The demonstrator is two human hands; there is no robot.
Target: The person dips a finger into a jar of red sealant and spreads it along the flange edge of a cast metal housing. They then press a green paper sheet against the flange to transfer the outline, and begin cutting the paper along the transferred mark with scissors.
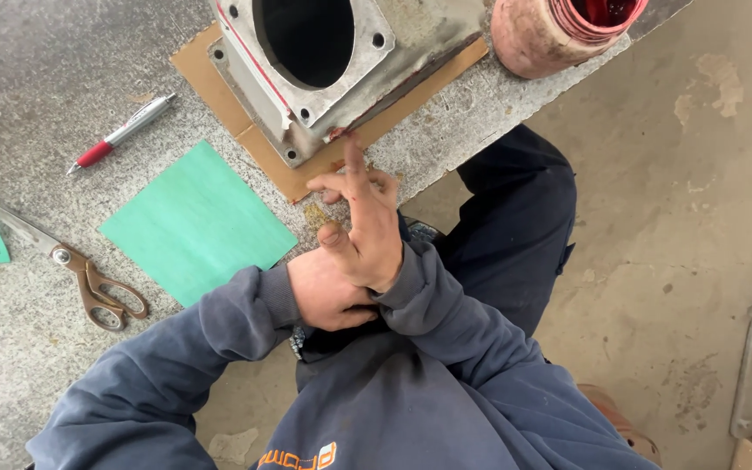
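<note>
Adjusting the sleeve appears to be the step in hand: the left hand (325,294) has its fingers closed round the right wrist at the cuff (411,280), while the right hand (365,228) is raised over the bench (45,52) edge with fingers apart and holding nothing

Finding one: the right forefinger is extended, its tip just short of the near corner of the grey metal housing (393,52); whether it touches cannot be told. The housing sits beyond the fingertips on a brown cardboard sheet (211,78)

Finding two: the housing's large oval opening faces up towards the camera. Its flange is set askew to the bench edge, its long axis running from beyond the fingers on their left to beyond them on their right, one corner aimed at the forefinger

Judgement: any further work on the housing calls for the left hand to let go of the cuff first

Also noted, left of the fingers: green sheet (193,226), scissors (89,283), pen (124,130)
</note>
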